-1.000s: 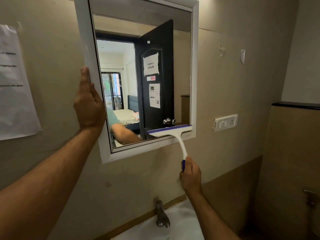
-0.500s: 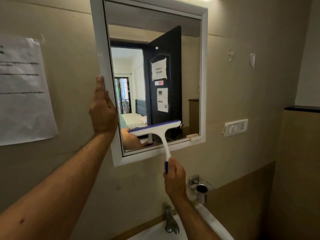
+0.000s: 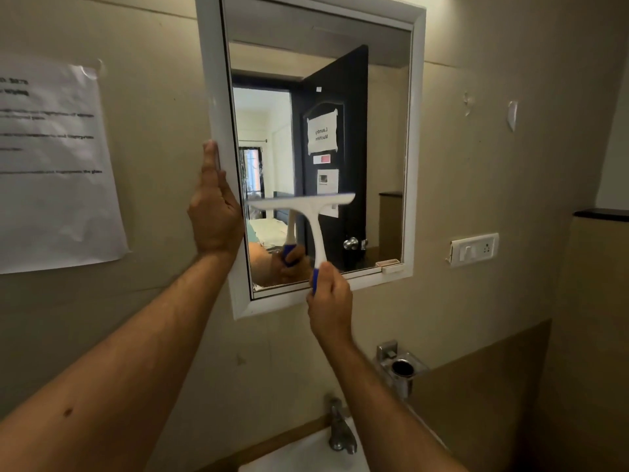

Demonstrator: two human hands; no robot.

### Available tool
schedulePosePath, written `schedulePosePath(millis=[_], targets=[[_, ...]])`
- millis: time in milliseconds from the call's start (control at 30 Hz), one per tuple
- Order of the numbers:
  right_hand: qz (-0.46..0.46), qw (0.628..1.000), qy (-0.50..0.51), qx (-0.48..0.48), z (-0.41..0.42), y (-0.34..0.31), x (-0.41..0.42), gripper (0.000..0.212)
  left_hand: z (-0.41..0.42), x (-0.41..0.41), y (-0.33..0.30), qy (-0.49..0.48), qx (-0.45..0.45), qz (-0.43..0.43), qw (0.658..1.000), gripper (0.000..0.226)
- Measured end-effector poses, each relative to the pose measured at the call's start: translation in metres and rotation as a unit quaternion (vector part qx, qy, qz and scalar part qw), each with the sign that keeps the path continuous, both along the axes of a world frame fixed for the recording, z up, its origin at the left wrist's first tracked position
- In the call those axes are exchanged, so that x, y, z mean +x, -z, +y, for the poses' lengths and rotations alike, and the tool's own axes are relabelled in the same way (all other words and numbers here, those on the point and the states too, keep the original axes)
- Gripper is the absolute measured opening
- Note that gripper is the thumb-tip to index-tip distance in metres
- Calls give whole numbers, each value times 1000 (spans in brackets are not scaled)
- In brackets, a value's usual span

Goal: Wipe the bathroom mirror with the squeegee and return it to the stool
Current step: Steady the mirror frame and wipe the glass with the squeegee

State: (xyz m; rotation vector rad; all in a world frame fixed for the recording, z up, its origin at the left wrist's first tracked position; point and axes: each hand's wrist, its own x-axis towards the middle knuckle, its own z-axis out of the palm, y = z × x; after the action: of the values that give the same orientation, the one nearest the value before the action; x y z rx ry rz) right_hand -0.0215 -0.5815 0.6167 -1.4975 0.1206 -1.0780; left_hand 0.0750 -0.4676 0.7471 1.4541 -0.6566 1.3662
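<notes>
So closest to the camera, below the mirror [image 3: 320, 56], there's a white sink [image 3: 306, 454] with a metal tap [image 3: 340, 429] at its back edge, and a chrome cup holder [image 3: 401, 367] on the wall just right of the tap. Both bare forearms reach up from there toward the mirror. Right hand [image 3: 329, 303] sits in front of the mirror's bottom frame edge, fingers curled tight around the blue grip of the squeegee [image 3: 308, 207]. Its white handle runs up from the fist and the blade lies roughly level across the lower part of the glass, looks pressed against it, a bit blurry. Left hand [image 3: 214, 209] is on the mirror's left frame edge, fingers straight and pressed together, palm flat against the side. A paper notice [image 3: 51, 165] is taped to the wall left of the mirror, and a switch plate [image 3: 474, 248] is right of it. Reflected in the mirror is a dark open door.
</notes>
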Motion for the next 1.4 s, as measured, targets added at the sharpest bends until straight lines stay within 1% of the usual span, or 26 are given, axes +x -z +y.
schedulePosePath(millis=[67,133,200,300,367,433,567,633,733,800,867,933,1067,1133,1333,1400], targets=[[-2,1000,11,-8,-1,19,-4,48,-1,-1,0,8,4,0,1000,41],[-10,1000,3,-7,-1,17,-6,47,-1,-1,1,15,5,4,1000,41],[-21,1000,-4,-15,-1,-4,-7,44,0,-2,1,18,5,7,1000,42],[-25,998,21,-50,-3,-49,-7,38,0,-3,1,25,5,9,1000,41],[-25,997,28,-68,-5,-67,-5,35,0,-2,1,29,7,9,1000,41],[-15,997,33,-73,-5,-65,-2,33,1,1,2,32,12,11,999,41],[-4,997,35,-62,-3,-27,0,33,2,1,2,25,12,9,1000,42],[-11,997,43,-64,-4,-26,1,32,3,3,2,19,7,5,1000,42],[-38,996,42,-64,-3,-58,-1,32,3,7,2,11,4,13,1000,42],[-31,997,36,-60,-2,-84,-1,31,3,10,3,7,3,16,1000,42],[-30,998,25,-56,0,-94,0,31,4,11,2,0,5,17,1000,43],[-25,997,30,-63,1,-85,0,34,5,13,3,-5,12,19,1000,43],[-17,997,38,-71,-1,-44,3,34,5,9,3,-11,24,25,999,44],[-22,996,39,-73,-1,-43,1,34,4,7,2,-16,31,20,999,44],[-40,996,46,-72,1,-105,5,38,7,9,1,-31,33,41,998,45],[-35,995,51,-75,0,-106,8,38,7,9,1,-33,42,50,997,45]])
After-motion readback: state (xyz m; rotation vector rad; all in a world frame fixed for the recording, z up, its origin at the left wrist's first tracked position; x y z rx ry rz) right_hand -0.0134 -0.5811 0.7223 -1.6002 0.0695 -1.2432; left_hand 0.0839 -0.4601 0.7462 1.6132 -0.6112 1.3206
